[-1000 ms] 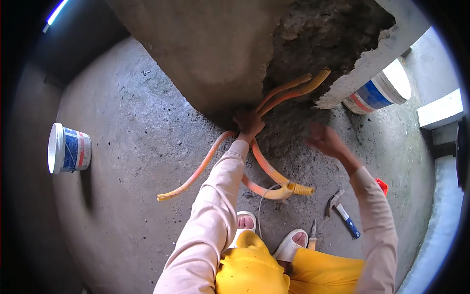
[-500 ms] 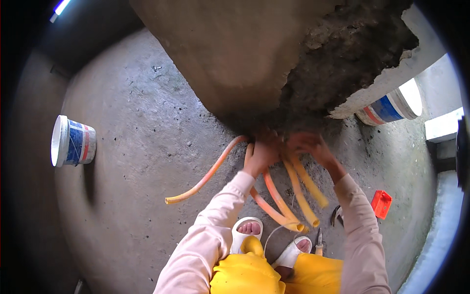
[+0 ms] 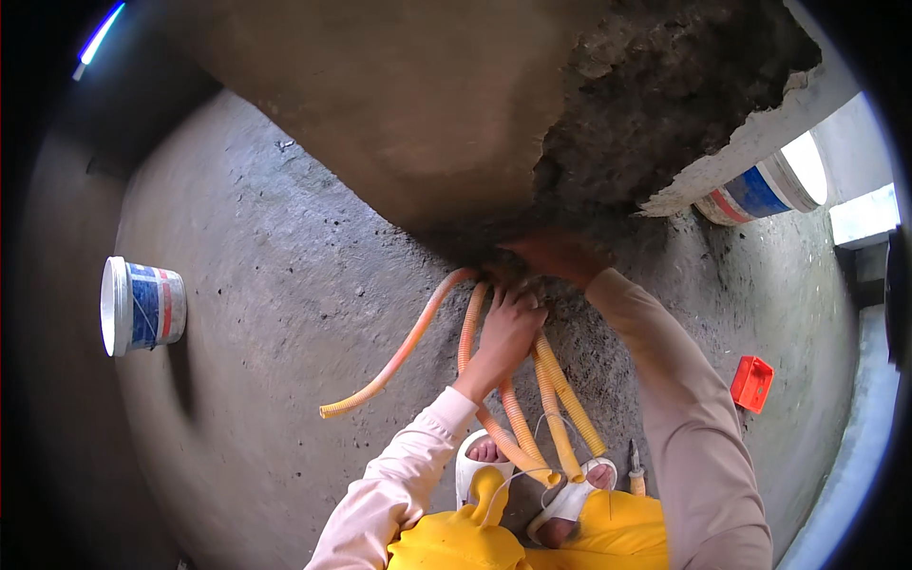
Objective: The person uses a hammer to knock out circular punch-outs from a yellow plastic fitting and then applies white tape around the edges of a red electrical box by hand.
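Several orange-yellow corrugated conduits [image 3: 560, 408] come out from the base of the broken wall. One of them, the leftmost conduit [image 3: 404, 356], curves away to the left by itself. My left hand [image 3: 513, 323] is closed around the middle ones near the wall, its back toward me. Beyond it, my right hand [image 3: 556, 255] reaches into the dark at the wall's foot, where shadow hides its fingers. A thin wire [image 3: 537, 427] loops among the conduits' free ends, close to my feet.
Above my hands juts the plastered wall [image 3: 399, 114], its dark broken patch [image 3: 684, 104] on the right. A white-and-blue bucket [image 3: 142, 304] stands left, another bucket [image 3: 755, 195] right. A red box [image 3: 752, 384] and a pointed tool [image 3: 636, 470] lie on the floor.
My right hand has moved left and deeper toward the wall's foot, with its forearm swung inward. The rightmost conduit's free end has swung down, closer to the others. The view has shifted slightly.
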Tool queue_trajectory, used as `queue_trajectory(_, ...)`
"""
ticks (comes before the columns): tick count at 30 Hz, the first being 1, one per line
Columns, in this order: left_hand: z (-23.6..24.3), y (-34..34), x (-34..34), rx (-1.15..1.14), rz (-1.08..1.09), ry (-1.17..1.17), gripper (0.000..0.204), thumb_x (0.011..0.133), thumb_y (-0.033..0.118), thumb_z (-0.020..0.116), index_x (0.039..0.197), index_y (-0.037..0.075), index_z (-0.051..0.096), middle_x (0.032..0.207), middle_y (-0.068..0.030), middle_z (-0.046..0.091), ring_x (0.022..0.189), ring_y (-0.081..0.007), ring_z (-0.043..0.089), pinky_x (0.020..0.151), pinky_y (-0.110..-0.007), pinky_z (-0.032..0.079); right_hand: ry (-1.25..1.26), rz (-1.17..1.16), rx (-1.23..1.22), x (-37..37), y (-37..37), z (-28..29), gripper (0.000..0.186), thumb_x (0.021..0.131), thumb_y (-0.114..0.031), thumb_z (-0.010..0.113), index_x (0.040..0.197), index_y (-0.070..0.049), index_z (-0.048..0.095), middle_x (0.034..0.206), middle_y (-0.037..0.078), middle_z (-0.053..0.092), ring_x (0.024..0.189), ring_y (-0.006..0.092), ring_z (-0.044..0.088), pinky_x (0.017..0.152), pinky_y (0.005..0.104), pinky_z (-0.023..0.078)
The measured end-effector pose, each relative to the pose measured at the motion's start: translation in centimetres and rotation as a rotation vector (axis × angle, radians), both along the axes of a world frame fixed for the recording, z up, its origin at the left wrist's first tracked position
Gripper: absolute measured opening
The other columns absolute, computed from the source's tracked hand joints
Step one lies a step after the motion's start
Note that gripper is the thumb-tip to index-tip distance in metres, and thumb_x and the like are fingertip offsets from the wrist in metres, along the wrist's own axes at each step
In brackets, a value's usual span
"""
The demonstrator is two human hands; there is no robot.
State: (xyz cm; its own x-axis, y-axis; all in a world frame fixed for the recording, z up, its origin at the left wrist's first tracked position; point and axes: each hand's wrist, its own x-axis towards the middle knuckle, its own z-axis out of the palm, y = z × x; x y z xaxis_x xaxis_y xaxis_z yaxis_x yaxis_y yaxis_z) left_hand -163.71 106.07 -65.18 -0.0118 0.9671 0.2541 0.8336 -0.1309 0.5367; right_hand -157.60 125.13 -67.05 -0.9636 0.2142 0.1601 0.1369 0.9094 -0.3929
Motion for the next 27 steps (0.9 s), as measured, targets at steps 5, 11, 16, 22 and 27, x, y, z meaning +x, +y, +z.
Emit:
queue_trajectory(5,0.4,-1.4,-1.3,-0.036,-0.007,-0.033,0.017,0.069,0.005,0.070,0.084,0.009,0.065,0.105,-0.0080,0.060,0.128,-0.0367,0.044,0.109,-0.051,0.035,0.179,0.144,0.108,-1.1,-0.5,-1.9,0.045,0.078,-0.017,0.068,0.123,-0.011,0.063,0.122,0.013,0.063,0.110,0.0332,0.062,0.094,0.0420,0.050)
queue_trajectory(11,1.0,-1.5,-1.6,-0.083,-0.030,-0.096,0.018,0.067,0.003,0.073,0.082,0.009,0.065,0.105,-0.0059,0.061,0.130,-0.0363,0.044,0.108,-0.049,0.038,-0.244,0.058,-0.039,1.4,0.6,-0.3,0.054,0.069,-0.019,0.073,0.121,-0.010,0.063,0.118,0.013,0.063,0.109,0.0329,0.061,0.092,0.0451,0.050)
queue_trajectory(16,1.2,-1.5,-1.8,-0.102,-0.025,-0.206,0.019,0.067,-0.003,0.069,0.080,0.008,0.062,0.105,-0.0069,0.060,0.131,-0.0372,0.043,0.109,-0.051,0.037,-0.176,0.129,0.135,1.4,-1.4,-0.6,0.044,0.064,-0.020,0.075,0.108,-0.014,0.070,0.119,0.017,0.062,0.101,0.0338,0.064,0.085,0.0449,0.052)
queue_trajectory(22,1.8,-1.3,-1.6,-0.098,-0.033,-0.224,0.022,0.065,-0.003,0.072,0.080,0.009,0.062,0.105,-0.0065,0.060,0.129,-0.0373,0.044,0.104,-0.047,0.041,-0.088,0.041,0.258,3.8,-2.0,-1.0,0.041,0.067,-0.023,0.073,0.106,-0.010,0.069,0.108,0.014,0.067,0.101,0.0336,0.065,0.080,0.0460,0.054)
queue_trajectory(27,1.6,-1.8,-2.2,-0.056,-0.038,-0.231,0.025,0.063,-0.004,0.073,0.082,0.009,0.062,0.107,-0.0072,0.060,0.129,-0.0379,0.044,0.104,-0.047,0.041,-0.135,0.021,-0.147,5.0,-6.3,1.0,0.035,0.071,-0.024,0.072,0.102,-0.010,0.070,0.094,0.017,0.069,0.090,0.0343,0.067,0.078,0.0449,0.055)
